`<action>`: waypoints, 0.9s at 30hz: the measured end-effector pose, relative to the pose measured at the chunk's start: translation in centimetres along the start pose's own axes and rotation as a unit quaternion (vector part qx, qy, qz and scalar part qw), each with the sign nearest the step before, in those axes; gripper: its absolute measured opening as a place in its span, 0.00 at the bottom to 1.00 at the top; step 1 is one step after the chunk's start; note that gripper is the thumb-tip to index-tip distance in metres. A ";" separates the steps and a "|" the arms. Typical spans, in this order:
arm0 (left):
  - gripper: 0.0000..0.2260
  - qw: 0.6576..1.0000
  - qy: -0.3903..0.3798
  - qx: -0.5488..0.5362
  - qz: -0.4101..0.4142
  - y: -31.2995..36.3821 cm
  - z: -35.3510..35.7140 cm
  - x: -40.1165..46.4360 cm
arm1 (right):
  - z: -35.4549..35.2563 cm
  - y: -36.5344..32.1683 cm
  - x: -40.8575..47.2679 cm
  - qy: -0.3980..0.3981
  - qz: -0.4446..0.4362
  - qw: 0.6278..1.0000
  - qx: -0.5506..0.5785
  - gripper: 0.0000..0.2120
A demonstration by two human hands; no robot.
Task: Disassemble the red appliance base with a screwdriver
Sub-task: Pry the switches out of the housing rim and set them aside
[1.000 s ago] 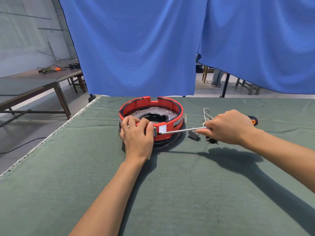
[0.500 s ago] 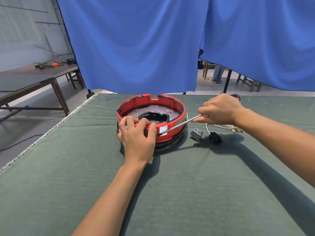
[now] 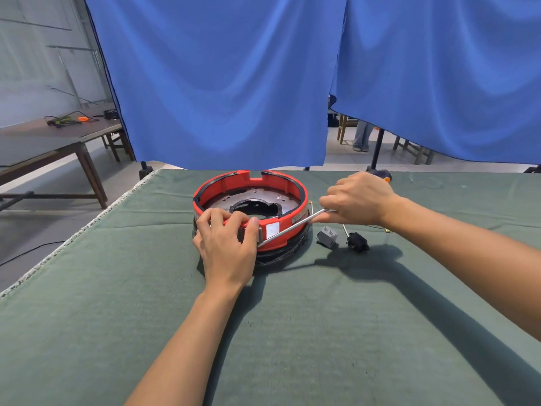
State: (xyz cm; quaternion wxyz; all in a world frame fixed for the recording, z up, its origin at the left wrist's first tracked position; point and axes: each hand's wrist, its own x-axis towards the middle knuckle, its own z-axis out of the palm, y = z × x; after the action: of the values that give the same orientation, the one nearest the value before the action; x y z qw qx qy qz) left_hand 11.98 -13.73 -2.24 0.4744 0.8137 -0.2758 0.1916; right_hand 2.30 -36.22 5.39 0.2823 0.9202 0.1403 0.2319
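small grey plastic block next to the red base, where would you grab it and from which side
Pinch the small grey plastic block across its two flat side faces, coming straight down from above. It lies loose on the green cloth-covered table, apart from the red ring-shaped appliance base and the black plug, so both sides look free. The right hand is nearest, but it holds the metal-shafted screwdriver.

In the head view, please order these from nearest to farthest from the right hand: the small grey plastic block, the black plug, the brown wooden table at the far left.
From the right hand:
1. Small grey plastic block, on the green cloth just below the hand.
2. Black plug, beside the block on its right; nearly as near, so this ranking is close.
3. Brown wooden table, far off at the left, beyond the cloth-covered table.
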 end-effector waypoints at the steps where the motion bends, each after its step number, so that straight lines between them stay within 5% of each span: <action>1: 0.14 1.000 0.004 -0.001 -0.003 0.1 0.0 0.0 | -0.3 -0.1 -1.0 -0.010 0.022 1.000 -0.003 0.29; 5: 0.14 1.000 0.003 -0.002 -0.007 0.2 -0.1 -0.2 | -1.3 -1.6 -3.8 -0.051 0.092 0.994 -0.017 0.27; 8: 0.15 1.000 -0.001 -0.003 -0.006 0.2 -0.3 -0.3 | -1.1 -3.0 -4.8 -0.088 0.130 0.988 -0.007 0.33; 27: 0.14 1.000 0.002 0.021 -0.005 0.6 -0.5 -0.7 | -0.6 -4.1 -6.5 -0.062 0.186 0.980 0.023 0.33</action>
State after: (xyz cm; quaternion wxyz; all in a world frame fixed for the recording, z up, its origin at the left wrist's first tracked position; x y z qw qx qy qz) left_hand 11.02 -13.33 -1.97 0.4589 0.8245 -0.2668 0.1961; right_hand -4.11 -35.19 1.15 0.2212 0.9491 -0.0459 0.2196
